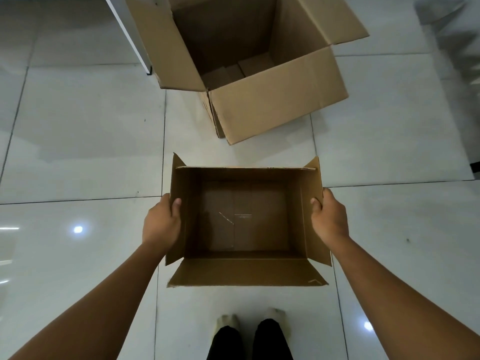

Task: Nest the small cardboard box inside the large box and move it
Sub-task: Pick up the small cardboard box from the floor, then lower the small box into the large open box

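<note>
The small cardboard box (246, 272) is held in front of me, open side up, flaps spread, nothing inside. My left hand (162, 222) grips its left wall with the thumb over the rim. My right hand (328, 215) grips the right wall the same way. The large cardboard box (278, 100) stands on the floor beyond it, open, with its flaps folded outward. Only flat cardboard shows at its bottom.
White glossy floor tiles (83, 152) lie all around. A white furniture leg or panel (130, 35) stands against the large box's left flap. My feet (249, 323) are below the small box. A blurred pale object (452, 35) sits at the far right.
</note>
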The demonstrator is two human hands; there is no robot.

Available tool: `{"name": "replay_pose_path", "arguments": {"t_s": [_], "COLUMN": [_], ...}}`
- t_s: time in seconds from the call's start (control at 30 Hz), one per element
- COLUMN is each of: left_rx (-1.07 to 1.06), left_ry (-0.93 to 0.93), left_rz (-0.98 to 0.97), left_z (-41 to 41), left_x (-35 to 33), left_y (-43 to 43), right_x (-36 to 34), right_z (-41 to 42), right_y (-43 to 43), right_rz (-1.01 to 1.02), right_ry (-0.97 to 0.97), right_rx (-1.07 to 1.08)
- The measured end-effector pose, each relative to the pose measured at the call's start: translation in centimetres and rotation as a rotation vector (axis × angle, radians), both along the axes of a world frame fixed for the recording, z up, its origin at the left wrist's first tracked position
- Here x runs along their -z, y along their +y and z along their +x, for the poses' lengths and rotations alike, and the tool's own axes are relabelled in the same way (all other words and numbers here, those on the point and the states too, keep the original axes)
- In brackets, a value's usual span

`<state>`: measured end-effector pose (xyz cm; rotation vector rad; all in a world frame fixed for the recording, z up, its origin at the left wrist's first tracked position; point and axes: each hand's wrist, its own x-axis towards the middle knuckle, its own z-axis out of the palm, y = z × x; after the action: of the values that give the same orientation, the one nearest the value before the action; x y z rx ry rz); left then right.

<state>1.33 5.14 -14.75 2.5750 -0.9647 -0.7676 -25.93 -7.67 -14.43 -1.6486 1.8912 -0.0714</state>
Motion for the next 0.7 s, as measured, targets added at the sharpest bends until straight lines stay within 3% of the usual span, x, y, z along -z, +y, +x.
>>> {"name": "replay_pose_path", "arguments": {"t_s": [0.3,0.7], "left_rx": [0.122,0.172], "left_ry": [-0.031,-0.103], "left_rz": [-0.085,-0.281], "left_z": [-4.0,-9.0], "left_x": [-10.6,-23.7], "left_y": [-2.9,-13.4], "right_x": [-11.0,-22.8], "right_z": [-6.3,-12.2], "right_y": [-2.0,-9.5], "right_rz": [-0.105,-0.270], "right_ry": [-0.017,-0.085], "right_rx": [0.036,0.119]}}
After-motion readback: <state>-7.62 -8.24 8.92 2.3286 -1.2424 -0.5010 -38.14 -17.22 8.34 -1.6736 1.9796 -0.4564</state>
